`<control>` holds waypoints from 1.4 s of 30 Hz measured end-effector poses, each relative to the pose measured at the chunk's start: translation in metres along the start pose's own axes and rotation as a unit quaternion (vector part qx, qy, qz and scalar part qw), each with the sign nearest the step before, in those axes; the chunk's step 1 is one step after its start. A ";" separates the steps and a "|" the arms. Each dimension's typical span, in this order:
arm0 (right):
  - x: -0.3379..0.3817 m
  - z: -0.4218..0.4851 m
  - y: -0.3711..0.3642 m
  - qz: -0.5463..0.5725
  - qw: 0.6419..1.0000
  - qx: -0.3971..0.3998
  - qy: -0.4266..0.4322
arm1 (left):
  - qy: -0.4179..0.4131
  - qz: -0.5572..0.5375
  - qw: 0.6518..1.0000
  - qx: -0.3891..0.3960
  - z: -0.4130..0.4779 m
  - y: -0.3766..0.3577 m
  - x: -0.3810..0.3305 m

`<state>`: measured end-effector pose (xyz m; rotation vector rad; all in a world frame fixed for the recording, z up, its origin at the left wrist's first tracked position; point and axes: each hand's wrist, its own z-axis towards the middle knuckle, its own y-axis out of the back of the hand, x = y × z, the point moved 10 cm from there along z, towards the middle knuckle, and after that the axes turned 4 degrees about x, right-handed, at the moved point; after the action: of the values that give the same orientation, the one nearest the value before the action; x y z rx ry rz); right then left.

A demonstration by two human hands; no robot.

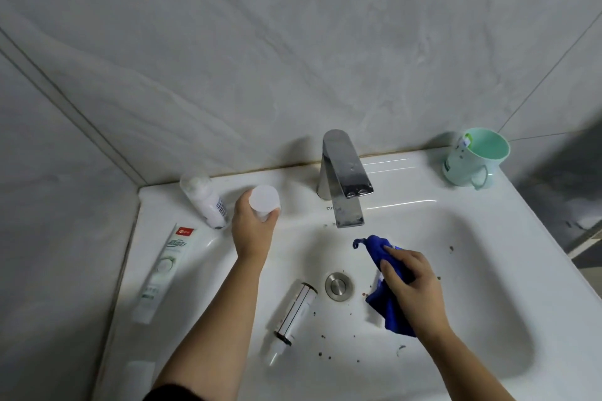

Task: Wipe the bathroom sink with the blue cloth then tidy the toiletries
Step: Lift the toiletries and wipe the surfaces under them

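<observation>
**Caller:** What can't you make out from there?

**Operator:** Quite a bit. The white-capped bottle in my left hand shows only its round cap. The hand covers its body, so I cannot tell whether it stands on the ledge or is lifted off it. A small white object at the sink's near left corner is too blurred to name. Both forearms run off the bottom edge. The print on the toothpaste tube, lying along the left ledge, is unreadable.

**Caller:** How much room is there?

**Operator:** The white sink fills a corner, with tiled wall behind and to the left. The chrome tap juts over the basin's back middle. A slim white tube lies in the basin just left of the drain. Brown specks dot the basin to the right and front. A mint-green cup stands on the back right ledge, well apart from both hands. A second white bottle sits just left of my left hand.

**Caller:** And the fingers?

**Operator:** My left fingers curl round the capped bottle, below its cap. My right hand grips the bunched blue cloth in the basin, right of the drain and in front of the tap, with thumb and fingers closed over it.
</observation>
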<state>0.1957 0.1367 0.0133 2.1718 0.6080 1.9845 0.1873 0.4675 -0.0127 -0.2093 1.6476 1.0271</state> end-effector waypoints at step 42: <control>-0.085 0.099 0.296 0.045 0.995 -0.091 -0.013 | 0.018 0.026 0.991 0.128 -0.135 -0.319 -0.231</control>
<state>0.3476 -0.1482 0.0311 2.1447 0.3157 1.9664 0.3695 0.0951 0.0226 -0.0135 1.8070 0.8437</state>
